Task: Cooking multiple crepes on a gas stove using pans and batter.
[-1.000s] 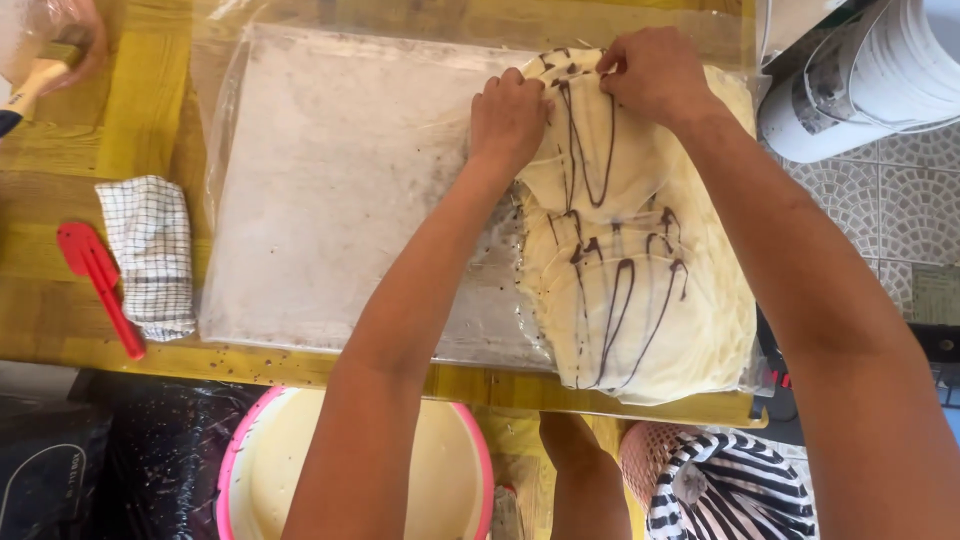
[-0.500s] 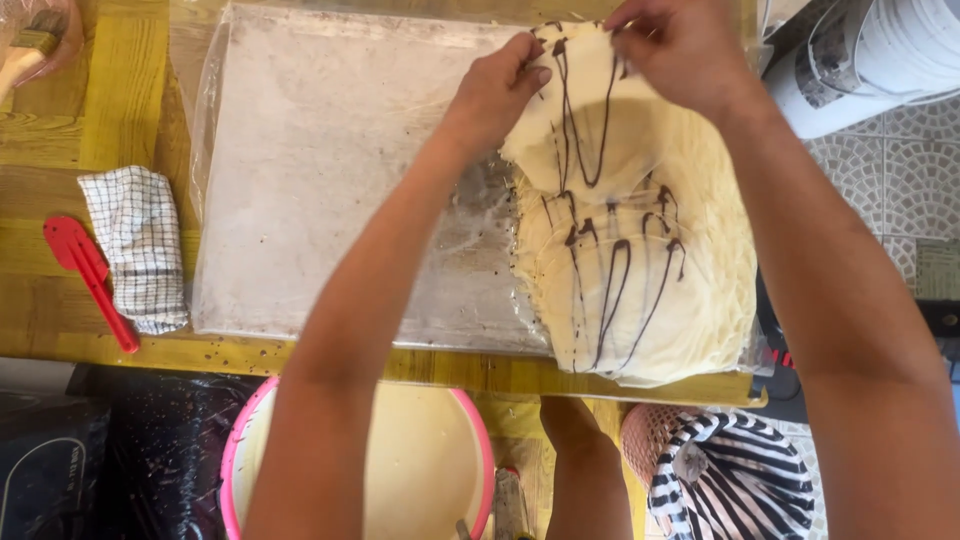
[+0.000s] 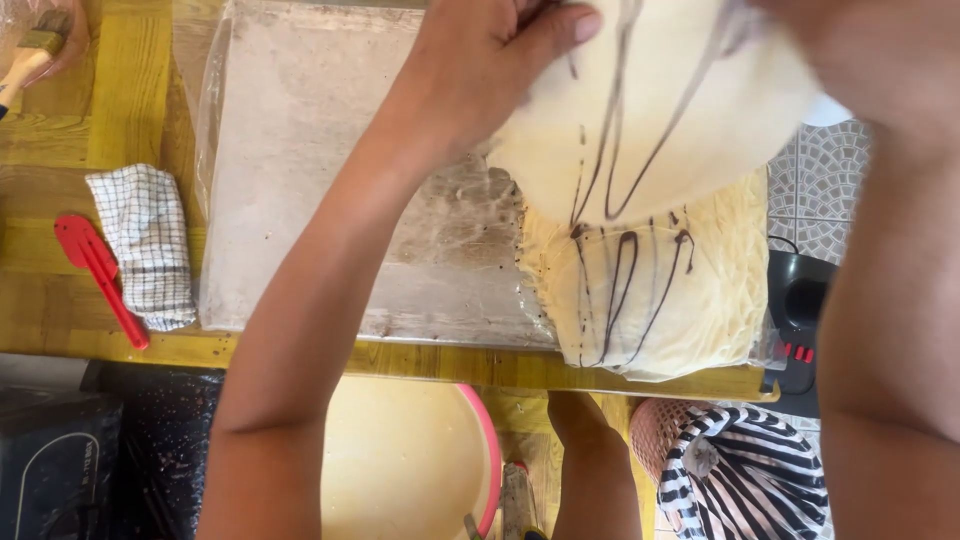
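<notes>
Both hands lifted the top crepe (image 3: 660, 100), pale and streaked with chocolate, off the stack (image 3: 650, 300) on the worktop (image 3: 90, 130). Left hand (image 3: 490, 60) fingers pinched its edge; the right hand's grip could not be told. An even, slow peel would likely spare it tearing.

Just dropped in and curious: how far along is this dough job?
Done: chocolate-coloured lines already streak the thin pale sheet. In hand: the left hand and right hand lift the sheet's far end off the plastic-covered board. Left: its near end remains on the board.
</notes>
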